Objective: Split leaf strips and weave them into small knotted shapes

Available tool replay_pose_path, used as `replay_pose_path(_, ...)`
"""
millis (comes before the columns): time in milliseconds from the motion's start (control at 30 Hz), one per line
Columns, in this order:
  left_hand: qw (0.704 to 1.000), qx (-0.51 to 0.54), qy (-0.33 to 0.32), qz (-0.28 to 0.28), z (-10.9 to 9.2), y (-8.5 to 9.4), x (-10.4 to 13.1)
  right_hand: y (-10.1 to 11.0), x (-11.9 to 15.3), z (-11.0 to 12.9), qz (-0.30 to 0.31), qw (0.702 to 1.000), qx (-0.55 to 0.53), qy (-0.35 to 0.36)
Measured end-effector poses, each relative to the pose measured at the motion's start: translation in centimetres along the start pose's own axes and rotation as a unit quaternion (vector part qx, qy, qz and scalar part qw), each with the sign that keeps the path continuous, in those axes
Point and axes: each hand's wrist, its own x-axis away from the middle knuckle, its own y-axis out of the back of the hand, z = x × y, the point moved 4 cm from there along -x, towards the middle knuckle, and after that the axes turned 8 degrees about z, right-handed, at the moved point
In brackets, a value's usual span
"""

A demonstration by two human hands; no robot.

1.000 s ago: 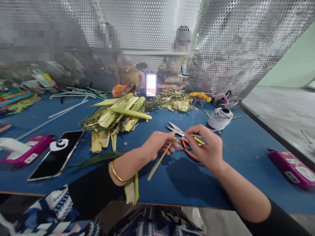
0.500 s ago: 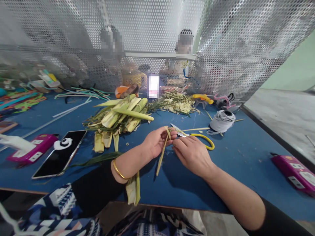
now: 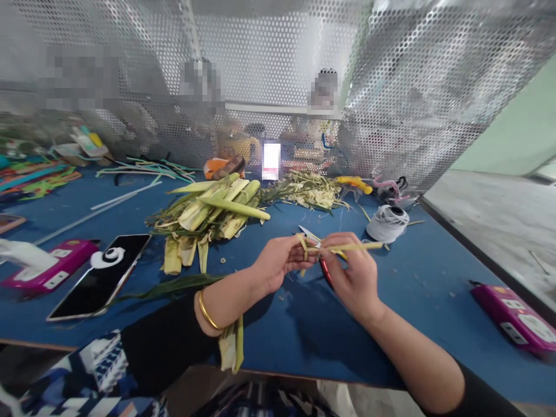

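Observation:
My left hand (image 3: 284, 260) is closed on a narrow pale-green leaf strip (image 3: 367, 246), which folds round near its fingertips. My right hand (image 3: 358, 275) pinches the same strip, whose free end sticks out to the right past its fingers. Just beyond both hands lie scissors (image 3: 306, 233), blades pointing up and left; my right hand partly covers their yellow and red handles. A pile of thick green leaf sheaths (image 3: 217, 208) rests beyond my left hand, and a cut piece of sheath (image 3: 231, 350) hangs at the table's front edge below my left forearm.
White thread spool (image 3: 388, 223) stands at right, beyond my right hand. Shredded leaf bits (image 3: 315, 191) lie against the perforated metal screen (image 3: 278, 52). A phone (image 3: 102, 275) and a magenta power strip (image 3: 54, 263) are on the left; another power strip (image 3: 515, 315) sits far right.
The strip's loose end has swung from hanging down toward me to pointing right. My right hand has risen slightly and now pinches it. The view has shifted a little.

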Motion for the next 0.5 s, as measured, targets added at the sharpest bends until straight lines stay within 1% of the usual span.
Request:
replay_pose_path(33,1.0,-0.009,0.003,0.006,0.0,-0.1,0.0,0.1,0.0,-1.0,-0.015,0.996,-0.042,-0.077)
replay_pose_path(67,1.0,-0.018,0.003,0.011,0.0,-0.1,0.1,-0.1,0.0,-1.8,-0.014,0.984,-0.09,-0.151)
replay_pose_path(100,1.0,-0.024,0.003,0.014,-0.1,-0.2,0.1,-0.4,0.1,-2.6,-0.002,0.966,-0.144,-0.217)
replay_pose_path(133,0.999,-0.027,0.001,0.017,-0.1,-0.2,0.1,-0.9,0.2,-3.2,0.019,0.941,-0.201,-0.272)
replay_pose_path(200,0.999,-0.021,-0.002,0.026,-0.1,-0.2,0.1,-1.8,0.3,-3.7,0.068,0.885,-0.301,-0.348)
replay_pose_path(267,0.999,-0.004,-0.006,0.04,0.0,-0.3,0.0,-2.4,0.4,-3.8,0.097,0.839,-0.366,-0.391)
replay_pose_path(333,0.998,0.013,0.003,0.063,0.1,-0.4,0.0,-2.6,0.4,-3.7,0.11,0.805,-0.409,-0.415)
replay_pose_path(367,0.997,0.02,0.014,0.075,0.2,-0.5,0.0,-2.7,0.4,-3.6,0.118,0.793,-0.424,-0.421)
replay_pose_path(433,0.995,0.027,0.039,0.092,0.3,-0.6,0.1,-2.9,0.5,-3.7,0.142,0.783,-0.43,-0.426)
replay_pose_path(467,0.994,0.028,0.044,0.091,0.3,-0.6,0.1,-2.9,0.7,-3.8,0.156,0.787,-0.417,-0.427)
replay_pose_path(500,0.995,0.028,0.043,0.083,0.1,-0.5,0.1,-2.9,0.8,-3.9,0.17,0.799,-0.392,-0.424)
